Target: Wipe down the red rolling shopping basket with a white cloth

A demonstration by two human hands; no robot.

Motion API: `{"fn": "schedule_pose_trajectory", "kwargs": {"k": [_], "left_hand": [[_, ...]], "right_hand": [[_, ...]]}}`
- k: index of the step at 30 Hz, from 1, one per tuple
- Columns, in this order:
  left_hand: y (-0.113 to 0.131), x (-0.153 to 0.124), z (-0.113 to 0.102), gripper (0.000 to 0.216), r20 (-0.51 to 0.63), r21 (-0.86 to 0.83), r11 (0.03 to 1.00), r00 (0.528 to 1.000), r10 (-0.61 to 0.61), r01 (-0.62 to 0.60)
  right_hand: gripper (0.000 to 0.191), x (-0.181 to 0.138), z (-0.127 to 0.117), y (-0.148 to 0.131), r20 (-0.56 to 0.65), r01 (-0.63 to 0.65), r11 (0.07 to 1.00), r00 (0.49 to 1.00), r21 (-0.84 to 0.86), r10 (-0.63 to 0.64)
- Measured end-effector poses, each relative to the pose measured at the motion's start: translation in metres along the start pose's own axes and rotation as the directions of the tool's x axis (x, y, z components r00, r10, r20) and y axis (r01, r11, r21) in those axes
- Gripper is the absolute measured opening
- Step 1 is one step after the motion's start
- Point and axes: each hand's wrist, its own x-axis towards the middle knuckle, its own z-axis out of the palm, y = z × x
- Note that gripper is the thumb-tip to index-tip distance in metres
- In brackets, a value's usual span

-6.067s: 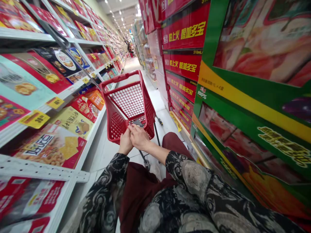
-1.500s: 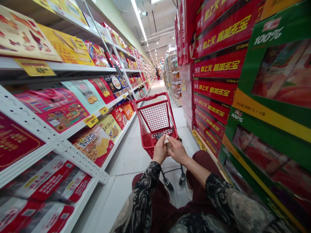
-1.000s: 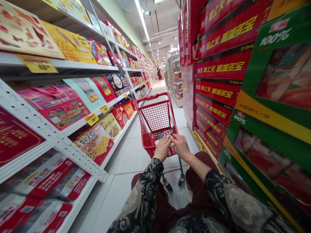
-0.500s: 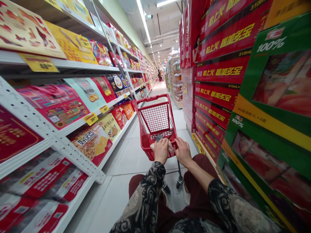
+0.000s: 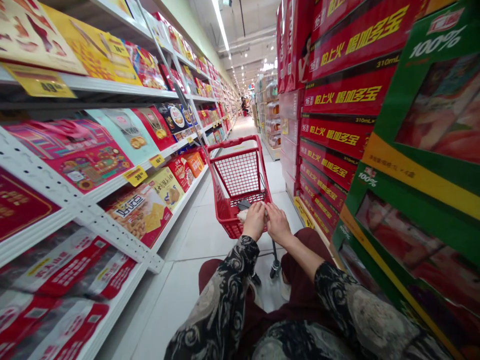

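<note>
A red shopping cart (image 5: 221, 210) with a grid basket stands right in front of me, between my knees. At its near rim, my left hand (image 5: 254, 221) is closed around a crumpled whitish cloth (image 5: 242, 215), whose end sticks out on the left. My right hand (image 5: 278, 224) is pressed up against the left one, fingers curled down; what lies under those fingers is hidden. Inside the basket, just beyond my hands, lies a dark grey flat object (image 5: 243, 204).
White shelves (image 5: 108, 192) with boxed snacks run along the left. Stacked red drink cartons (image 5: 337, 135) and green cartons (image 5: 420, 165) rise close on the right. The tiled aisle (image 5: 247, 125) stretches ahead, with a person (image 5: 244, 106) far off.
My right hand has left the rim's right corner and moved in against my left hand. The left hand has shifted slightly right with the cloth. The view has shifted a little.
</note>
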Motion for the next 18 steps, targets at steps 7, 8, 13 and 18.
{"fn": "schedule_pose_trajectory", "kwargs": {"k": [7, 8, 13, 18], "left_hand": [[-0.028, -0.024, -0.019, 0.045, -0.004, 0.096, 0.978, 0.983, -0.185, 0.184], [-0.032, -0.026, -0.021, 0.044, -0.009, 0.091, 0.975, 0.979, -0.203, 0.203], [-0.016, -0.016, -0.009, 0.047, -0.057, -0.019, 0.986, 0.984, -0.167, 0.166], [0.006, -0.007, 0.01, 0.036, -0.129, -0.069, 0.991, 0.984, -0.123, 0.115]], "right_hand": [[0.052, -0.001, -0.002, 0.004, 0.024, 0.039, 0.999, 0.999, -0.013, -0.039], [0.053, -0.001, -0.001, 0.003, 0.006, 0.031, 0.999, 0.999, -0.009, -0.031], [0.052, 0.0, 0.004, 0.003, -0.058, -0.003, 1.0, 0.998, 0.0, 0.003], [0.05, 0.002, 0.002, 0.008, -0.033, 0.009, 1.0, 0.999, -0.017, -0.009]]}}
